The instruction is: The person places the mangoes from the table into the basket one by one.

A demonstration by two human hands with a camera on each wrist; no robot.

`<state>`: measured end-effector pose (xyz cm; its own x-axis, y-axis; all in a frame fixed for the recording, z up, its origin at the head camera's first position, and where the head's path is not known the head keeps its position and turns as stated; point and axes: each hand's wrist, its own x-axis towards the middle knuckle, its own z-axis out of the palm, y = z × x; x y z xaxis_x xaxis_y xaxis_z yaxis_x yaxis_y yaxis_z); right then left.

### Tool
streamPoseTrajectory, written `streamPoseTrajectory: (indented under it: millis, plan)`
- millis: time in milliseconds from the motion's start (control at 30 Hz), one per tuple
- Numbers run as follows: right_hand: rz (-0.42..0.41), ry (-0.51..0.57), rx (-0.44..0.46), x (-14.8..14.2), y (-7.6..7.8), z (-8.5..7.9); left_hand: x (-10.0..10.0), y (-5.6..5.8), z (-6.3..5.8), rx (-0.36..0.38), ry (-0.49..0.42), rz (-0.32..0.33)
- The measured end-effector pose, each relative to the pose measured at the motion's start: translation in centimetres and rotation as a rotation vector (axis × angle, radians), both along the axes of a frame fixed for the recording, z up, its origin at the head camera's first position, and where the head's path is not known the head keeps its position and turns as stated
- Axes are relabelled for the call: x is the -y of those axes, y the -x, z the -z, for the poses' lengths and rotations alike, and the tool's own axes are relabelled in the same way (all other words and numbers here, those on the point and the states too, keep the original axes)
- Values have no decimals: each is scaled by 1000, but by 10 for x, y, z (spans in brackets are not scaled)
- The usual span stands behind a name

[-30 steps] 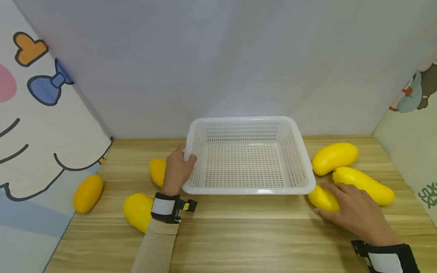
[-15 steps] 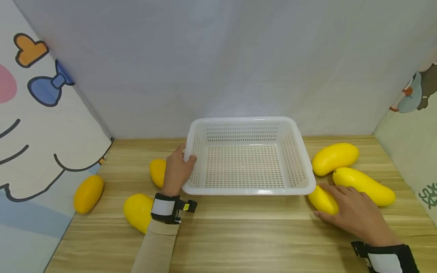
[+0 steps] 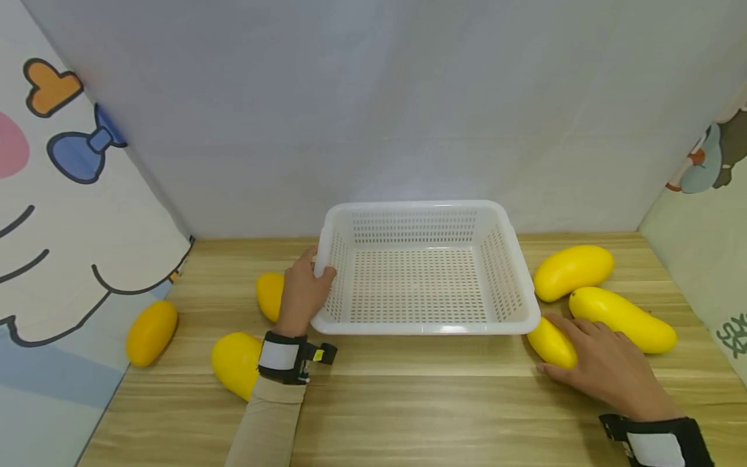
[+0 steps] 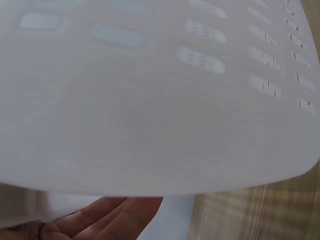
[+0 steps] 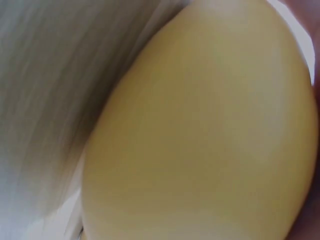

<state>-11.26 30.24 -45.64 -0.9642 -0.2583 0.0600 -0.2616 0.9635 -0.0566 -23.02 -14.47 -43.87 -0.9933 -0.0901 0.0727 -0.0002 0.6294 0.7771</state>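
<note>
My left hand (image 3: 303, 292) grips the left rim of a white plastic basket (image 3: 426, 328), its thumb over the edge and fingers outside. The left wrist view is mostly filled by the basket's slotted wall (image 4: 150, 125), with the curled fingers (image 4: 117, 220) below it. On the right, my right hand (image 3: 607, 363) holds a yellow mango (image 3: 551, 342) by the basket's front right corner, thumb on the near side and fingers across the far side. That mango's smooth skin (image 5: 200, 130) takes up most of the right wrist view. Nothing lies inside the basket.
Two more mangoes, one at the back (image 3: 574, 271) and one beside the right hand (image 3: 624, 318), lie on the wooden table (image 3: 408, 408). Left of the basket are three others: a far-left mango (image 3: 152, 333), a front mango (image 3: 235, 363) and a partly hidden mango (image 3: 270, 295). A pale wall (image 3: 408, 117) stands behind.
</note>
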Motion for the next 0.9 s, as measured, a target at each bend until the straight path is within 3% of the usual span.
streamPoseTrajectory:
  millis: [900]
  plan:
    - [14,25,33,1,-2,-2,0,-2,-2,0,4,-4]
